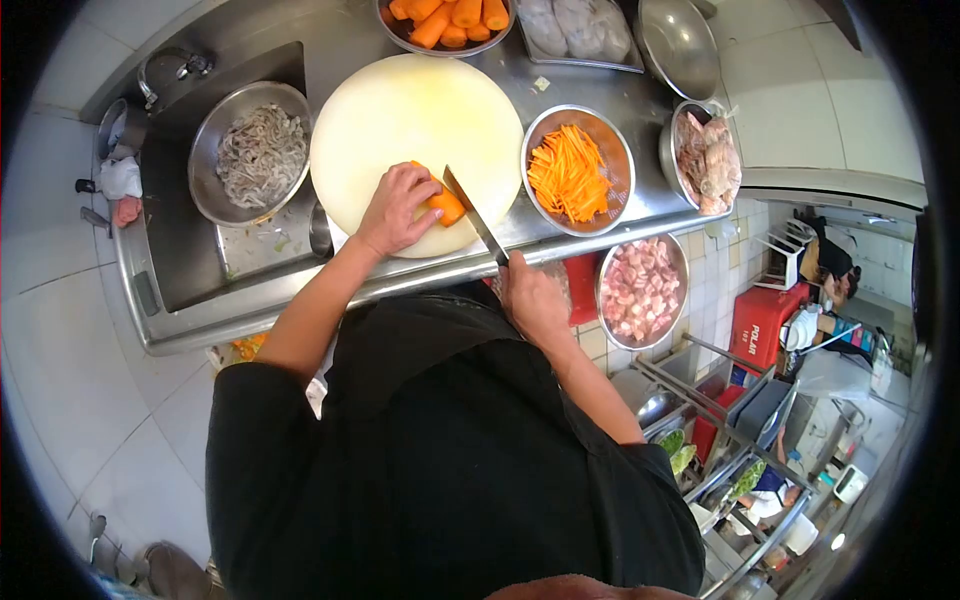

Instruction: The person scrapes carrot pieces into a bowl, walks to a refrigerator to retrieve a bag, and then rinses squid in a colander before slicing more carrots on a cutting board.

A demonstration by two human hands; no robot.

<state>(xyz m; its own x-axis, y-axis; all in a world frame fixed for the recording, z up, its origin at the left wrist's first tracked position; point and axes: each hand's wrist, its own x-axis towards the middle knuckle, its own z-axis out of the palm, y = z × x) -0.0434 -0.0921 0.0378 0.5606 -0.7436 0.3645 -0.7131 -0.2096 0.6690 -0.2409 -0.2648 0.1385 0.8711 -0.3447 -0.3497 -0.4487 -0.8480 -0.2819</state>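
On the round white cutting board (400, 110) lies a carrot (447, 206), pinned under the fingers of my left hand (401, 207). My right hand (533, 296) is wrapped around the handle of a kitchen knife (476, 218). The blade slants across the board's near right side, its tip just right of the carrot. Right of the board stands a metal bowl of carrot strips (568, 175). A bowl of whole peeled carrots (450, 20) sits behind the board.
In the sink at left rests a colander of shrimp-like greyish pieces (262, 155). At right are a bowl of raw meat (706, 160) and, lower, a bowl of diced pink meat (643, 290). A metal rack (730, 430) and people stand farther right.
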